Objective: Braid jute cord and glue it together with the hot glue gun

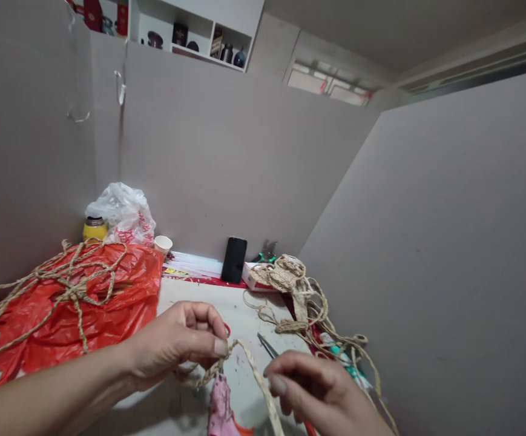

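Note:
My left hand (183, 342) is closed, thumb and fingertips pinching a braided straw cord (212, 370). From the pinch, a pale flat strand (259, 378) arches over and runs down toward the bottom edge. My right hand (321, 390) hovers just right of that strand with curled fingers, thumb and forefinger slightly apart and nothing visible between them. Below the cord stands what looks like a pink glue gun (220, 402), its nozzle tip close to the braid. A pointed metal tool (267, 346) lies by my right hand, partly hidden.
At left, more braided cord (74, 284) lies over a red plastic bag (131, 321). Behind are a yellow jar (94, 230), white bag (126, 209), paper cup (163, 244), phone (234, 260) and green-handled pliers (267, 254). Coiled straw braid (287, 275) trails down the right side.

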`<state>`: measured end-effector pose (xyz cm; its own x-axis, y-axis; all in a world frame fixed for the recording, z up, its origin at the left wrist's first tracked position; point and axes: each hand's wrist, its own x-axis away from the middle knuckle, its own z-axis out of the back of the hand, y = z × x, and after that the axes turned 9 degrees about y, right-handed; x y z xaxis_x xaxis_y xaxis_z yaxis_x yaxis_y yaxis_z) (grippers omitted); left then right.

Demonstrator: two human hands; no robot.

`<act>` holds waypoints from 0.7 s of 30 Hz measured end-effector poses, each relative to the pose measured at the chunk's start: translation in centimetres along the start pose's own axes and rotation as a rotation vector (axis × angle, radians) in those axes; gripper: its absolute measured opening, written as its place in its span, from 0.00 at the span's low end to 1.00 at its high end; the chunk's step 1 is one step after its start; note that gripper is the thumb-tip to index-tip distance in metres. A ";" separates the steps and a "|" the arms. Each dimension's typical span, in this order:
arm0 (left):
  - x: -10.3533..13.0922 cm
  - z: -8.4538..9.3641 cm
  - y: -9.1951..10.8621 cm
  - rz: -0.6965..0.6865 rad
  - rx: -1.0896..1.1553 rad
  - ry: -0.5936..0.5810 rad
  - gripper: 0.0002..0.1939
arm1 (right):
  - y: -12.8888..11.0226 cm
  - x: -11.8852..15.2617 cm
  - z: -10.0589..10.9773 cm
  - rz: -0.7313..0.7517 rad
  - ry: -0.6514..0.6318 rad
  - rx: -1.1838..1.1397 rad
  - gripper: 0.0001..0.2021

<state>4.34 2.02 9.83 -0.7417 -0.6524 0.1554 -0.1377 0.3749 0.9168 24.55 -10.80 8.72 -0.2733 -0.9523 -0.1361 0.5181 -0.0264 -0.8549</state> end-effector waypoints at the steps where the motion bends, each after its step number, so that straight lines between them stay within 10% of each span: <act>1: 0.1 -0.1 -0.2 0.014 -0.005 -0.013 0.08 | -0.6 -0.3 -0.1 -0.059 -0.006 -0.142 0.12; 7: 0.5 -0.5 -1.0 0.029 -0.037 -0.042 0.07 | -2.1 -1.5 -2.4 -0.140 -0.046 -0.628 0.11; 21: 0.0 -0.7 -1.7 0.091 -0.067 -0.010 0.11 | 0.4 -1.6 -4.5 -0.135 0.007 -0.647 0.11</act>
<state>5.04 0.98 8.54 -0.7559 -0.6107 0.2357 -0.0252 0.3870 0.9218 21.54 -7.89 6.34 -0.3084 -0.9512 -0.0082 -0.1121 0.0449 -0.9927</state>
